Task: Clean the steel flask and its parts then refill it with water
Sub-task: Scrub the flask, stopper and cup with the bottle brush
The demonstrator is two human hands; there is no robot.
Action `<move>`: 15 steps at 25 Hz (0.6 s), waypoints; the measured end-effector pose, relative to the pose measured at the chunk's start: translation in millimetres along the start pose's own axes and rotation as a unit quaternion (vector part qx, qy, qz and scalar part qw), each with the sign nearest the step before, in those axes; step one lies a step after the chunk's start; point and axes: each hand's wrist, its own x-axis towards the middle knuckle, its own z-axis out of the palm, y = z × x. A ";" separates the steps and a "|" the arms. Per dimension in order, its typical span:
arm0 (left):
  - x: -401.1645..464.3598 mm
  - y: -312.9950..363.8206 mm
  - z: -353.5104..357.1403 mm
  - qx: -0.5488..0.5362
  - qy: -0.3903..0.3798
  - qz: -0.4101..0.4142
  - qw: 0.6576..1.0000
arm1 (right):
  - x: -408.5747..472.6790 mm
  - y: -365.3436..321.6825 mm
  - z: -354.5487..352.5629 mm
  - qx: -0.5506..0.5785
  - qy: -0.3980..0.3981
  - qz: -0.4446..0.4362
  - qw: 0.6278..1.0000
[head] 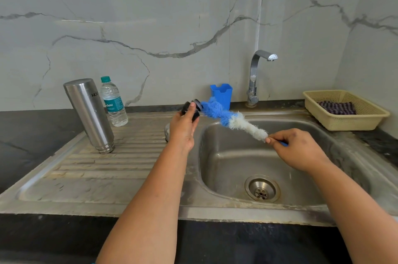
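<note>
The steel flask (89, 115) stands upside down on the ribbed drainboard (120, 162), mouth downward. My left hand (183, 129) grips the flask's black stopper (189, 108) above the left rim of the sink. My right hand (299, 148) holds the blue handle of a bottle brush (232, 119) with blue and white bristles. The brush's blue tip touches the stopper. A steel cap (167, 132) lies on the drainboard, mostly hidden behind my left hand.
A plastic water bottle (113, 102) stands behind the flask. A blue holder (221, 94) and the tap (256, 76) stand at the back of the sink basin (237, 162). A beige basket (344, 111) with a striped cloth sits at the right.
</note>
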 end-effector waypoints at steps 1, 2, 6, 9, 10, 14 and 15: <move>2.9 0.7 -2.3 -0.036 0.011 0.006 0.999 | -1.1 -1.0 0.2 -0.005 0.000 -0.010 1.000; 3.6 1.5 -3.4 -0.064 0.016 0.002 0.998 | -1.7 -2.4 0.8 -0.010 0.003 -0.017 1.000; -0.4 -1.8 -0.3 0.047 0.015 0.004 0.999 | -0.3 -7.1 1.8 -0.002 0.039 0.005 0.999; -3.9 -3.8 0.8 0.078 -0.050 -0.028 0.995 | -0.2 -5.9 1.2 -0.008 0.039 0.015 0.999; -4.6 -5.1 1.3 0.081 -0.065 -0.032 0.994 | -0.9 -5.9 0.5 -0.011 0.036 0.014 0.999; 0.9 -6.0 -0.5 0.086 -0.016 0.025 0.996 | -5.0 -7.1 -2.8 -0.023 0.049 -0.020 0.998; 2.4 -5.5 -1.5 0.094 -0.015 0.032 0.995 | -5.0 -7.9 -3.6 -0.028 0.055 -0.023 0.998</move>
